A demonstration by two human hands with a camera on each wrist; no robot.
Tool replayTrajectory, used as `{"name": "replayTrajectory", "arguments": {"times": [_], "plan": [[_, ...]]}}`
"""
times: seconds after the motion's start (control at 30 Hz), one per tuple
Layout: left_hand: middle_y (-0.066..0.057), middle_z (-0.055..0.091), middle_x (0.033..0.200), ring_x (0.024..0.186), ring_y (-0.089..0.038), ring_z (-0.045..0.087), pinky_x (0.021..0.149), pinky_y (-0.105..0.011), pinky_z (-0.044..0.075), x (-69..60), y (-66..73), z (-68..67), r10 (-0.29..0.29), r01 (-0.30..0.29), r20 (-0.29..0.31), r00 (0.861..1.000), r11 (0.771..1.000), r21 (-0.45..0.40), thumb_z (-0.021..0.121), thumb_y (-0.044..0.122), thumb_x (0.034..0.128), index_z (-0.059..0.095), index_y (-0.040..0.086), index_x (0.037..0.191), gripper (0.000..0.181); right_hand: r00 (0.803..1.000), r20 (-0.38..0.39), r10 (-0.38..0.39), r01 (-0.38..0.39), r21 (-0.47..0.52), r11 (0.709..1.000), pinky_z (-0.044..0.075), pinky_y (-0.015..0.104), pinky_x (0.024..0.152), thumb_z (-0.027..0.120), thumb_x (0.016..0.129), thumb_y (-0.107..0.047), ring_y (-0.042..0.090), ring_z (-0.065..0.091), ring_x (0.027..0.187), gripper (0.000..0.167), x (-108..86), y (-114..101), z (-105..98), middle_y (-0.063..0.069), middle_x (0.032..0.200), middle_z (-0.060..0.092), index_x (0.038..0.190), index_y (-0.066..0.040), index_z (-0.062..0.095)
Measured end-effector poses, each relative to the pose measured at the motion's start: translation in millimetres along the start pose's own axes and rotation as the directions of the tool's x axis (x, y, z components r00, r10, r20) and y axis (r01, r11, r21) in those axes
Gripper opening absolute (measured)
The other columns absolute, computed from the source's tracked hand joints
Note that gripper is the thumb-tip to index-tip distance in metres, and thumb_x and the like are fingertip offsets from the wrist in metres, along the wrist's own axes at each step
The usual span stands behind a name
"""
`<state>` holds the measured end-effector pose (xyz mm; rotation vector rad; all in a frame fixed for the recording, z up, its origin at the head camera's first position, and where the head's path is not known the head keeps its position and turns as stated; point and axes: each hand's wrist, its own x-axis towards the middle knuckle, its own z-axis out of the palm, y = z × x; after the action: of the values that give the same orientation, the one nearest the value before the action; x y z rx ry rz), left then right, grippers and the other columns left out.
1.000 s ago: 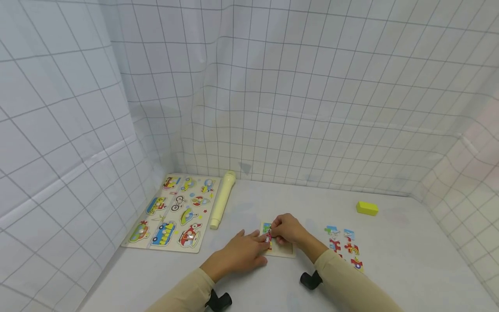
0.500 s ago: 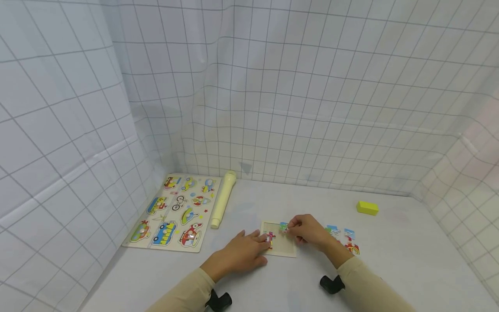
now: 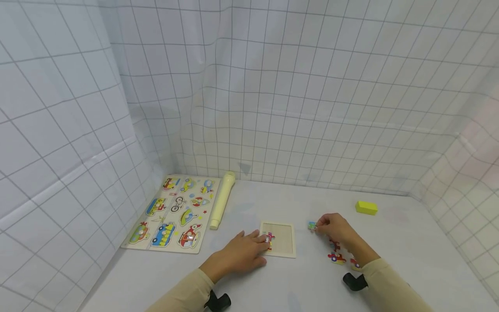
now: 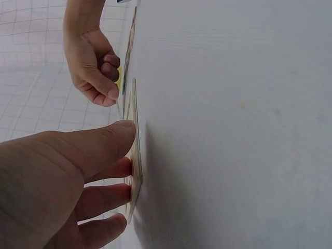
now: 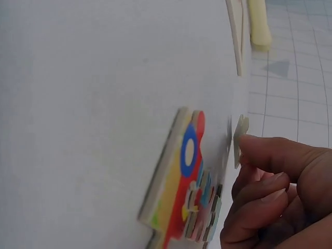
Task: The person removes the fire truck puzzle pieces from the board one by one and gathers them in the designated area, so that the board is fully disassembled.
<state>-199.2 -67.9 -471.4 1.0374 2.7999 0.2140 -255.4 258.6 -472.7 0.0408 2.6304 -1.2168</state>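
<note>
R hand (image 3: 333,227) has the blue-green jigsaw pc (image 3: 312,225) pinched btwn thumb & fingertips, pc sticking out on the L side of the grip, toward the sq. wooden puzzle tray (image 3: 284,240). Key relation: held pc is off to the R of the tray, visible gap btwn, approx level w/ the tray's far edge. Loose red/yellow jigsaw pcs (image 3: 337,258) lie further R & closer in, partly hidden by the R arm (image 3: 360,247). So R hand is nearer the loose lot, L hand (image 3: 243,251) nearer the tray. L fingers are extended, resting on the tray's L side, tips at a pink-red jigsaw pc (image 3: 270,237) inside it. Hands well apart. R wrist view shows the held pc edge-on, roughly parallel to the surface (image 3: 288,286); can't tell if it's touching. Pc's long axis: too small to tell; tray is near-sq., no real long axis. Yellow block (image 3: 366,208) sits farther back, R.
</note>
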Motion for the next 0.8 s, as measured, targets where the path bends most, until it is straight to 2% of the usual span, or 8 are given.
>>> {"name": "replayTrajectory", "arguments": {"times": [0.2, 0.37, 0.43, 0.6, 0.67, 0.8], "plan": [[0.002, 0.052, 0.153, 0.147, -0.028, 0.042, 0.112, -0.062, 0.038, -0.4, -2.0, 0.6, 0.002, -0.001, 0.013, 1.0, 1.0, -0.025, 0.066, 0.044, 0.0977, 0.061, 0.023, 0.143, 0.05, 0.999, -0.043, -0.026, 0.022, -0.081, 0.996, 0.044, 0.032, 0.062, 0.071, 0.091, -0.007, 0.02, 0.052, 0.076, 0.008, -0.2, 1, 4, 0.006, 0.086, 0.058, 0.096, -0.005, 0.065], [0.002, 0.052, 0.153, 0.146, -0.03, 0.042, 0.111, -0.062, 0.038, 0.2, -6.5, 2.4, 0.01, -0.01, 0.011, 1.0, 0.999, -0.039, 0.066, 0.044, 0.0979, 0.061, 0.024, 0.143, 0.049, 0.997, -0.058, -0.052, 0.048, -0.055, 0.997, 0.044, 0.032, 0.062, 0.072, 0.088, -0.007, 0.02, 0.053, 0.075, 0.012, -0.5, -9, 13, 0.006, 0.084, 0.059, 0.099, -0.005, 0.066], [0.003, 0.053, 0.152, 0.146, -0.03, 0.042, 0.111, -0.062, 0.038, 0.4, -7.7, 2.3, 0.014, -0.014, 0.01, 1.0, 0.999, -0.041, 0.066, 0.044, 0.0977, 0.061, 0.025, 0.143, 0.049, 0.998, -0.038, -0.056, 0.055, -0.034, 0.998, 0.044, 0.031, 0.062, 0.071, 0.09, -0.008, 0.019, 0.053, 0.075, 0.012, -1.0, -16, 17, 0.006, 0.085, 0.059, 0.101, -0.005, 0.067], [0.004, 0.053, 0.152, 0.146, -0.031, 0.042, 0.112, -0.062, 0.038, 1.4, -9.8, 1.7, 0.019, -0.018, 0.018, 1.0, 0.998, -0.055, 0.065, 0.044, 0.0982, 0.061, 0.025, 0.143, 0.049, 0.997, 0.05, -0.064, 0.058, 0.118, 0.991, 0.038, 0.026, 0.053, 0.07, 0.092, -0.007, 0.016, 0.046, 0.062, 0.015, -1.4, -31, 33, 0.004, 0.08, 0.055, 0.106, -0.003, 0.068], [0.004, 0.053, 0.152, 0.146, -0.031, 0.043, 0.111, -0.062, 0.038, 2.1, -10.7, 2.2, 0.022, -0.021, 0.022, 1.0, 0.998, -0.058, 0.065, 0.044, 0.0984, 0.062, 0.025, 0.142, 0.048, 0.993, 0.089, -0.08, 0.062, 0.183, 0.981, 0.035, 0.025, 0.051, 0.07, 0.092, -0.007, 0.015, 0.044, 0.058, 0.017, -1.3, -36, 40, 0.004, 0.077, 0.054, 0.108, -0.002, 0.068], [0.004, 0.054, 0.151, 0.145, -0.033, 0.044, 0.11, -0.062, 0.039, 4.2, -12.1, 2.6, 0.034, -0.033, 0.023, 0.999, 0.998, -0.056, 0.064, 0.044, 0.0986, 0.064, 0.025, 0.14, 0.046, 0.978, 0.167, -0.127, 0.085, 0.236, 0.968, 0.036, 0.024, 0.05, 0.07, 0.093, -0.01, 0.013, 0.044, 0.056, 0.018, 0.8, -42, 56, 0.003, 0.073, 0.054, 0.109, -0.001, 0.069]]}}
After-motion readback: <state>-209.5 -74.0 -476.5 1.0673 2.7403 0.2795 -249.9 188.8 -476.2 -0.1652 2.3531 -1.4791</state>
